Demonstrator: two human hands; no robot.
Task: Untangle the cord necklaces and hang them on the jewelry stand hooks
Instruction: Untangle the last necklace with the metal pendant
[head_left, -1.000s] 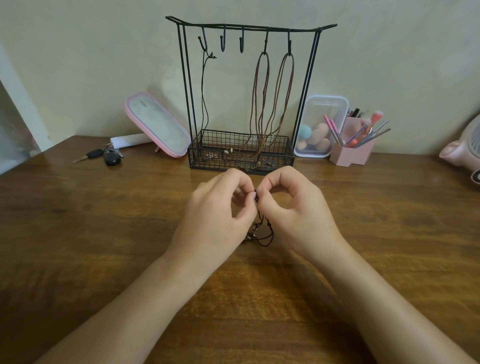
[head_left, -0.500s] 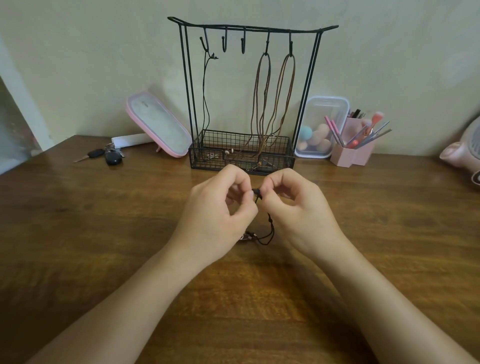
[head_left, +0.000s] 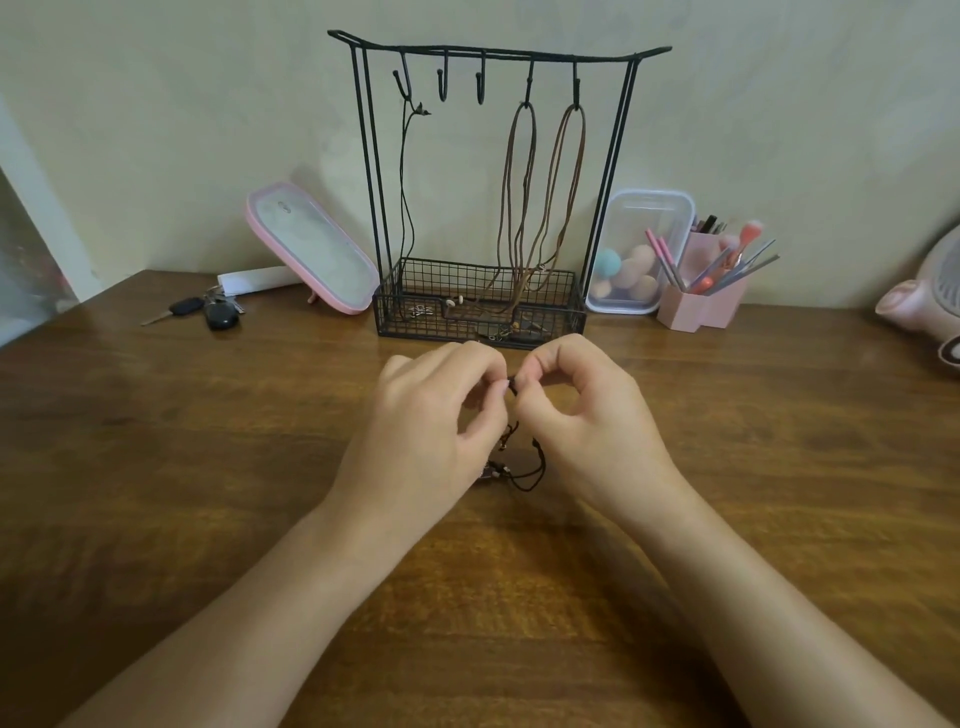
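While both hands work low over the wooden surface (head_left: 208, 467), I see from the head view that the left hand (head_left: 431, 431) and right hand (head_left: 587, 415) have drawn slightly apart, baring a short stretch of the black cord necklace (head_left: 524, 467) between them. Each grip is a tight pinch on that cord, and the rest trails down toward the surface. Two hooks (head_left: 442, 85) on the jewelry stand (head_left: 498, 51) hang empty, so I judge the knot is only beginning to loosen.

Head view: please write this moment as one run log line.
step: untangling | left hand: pinches black cord necklace | right hand: pinches it | jewelry stand: three hooks hold cords, two free
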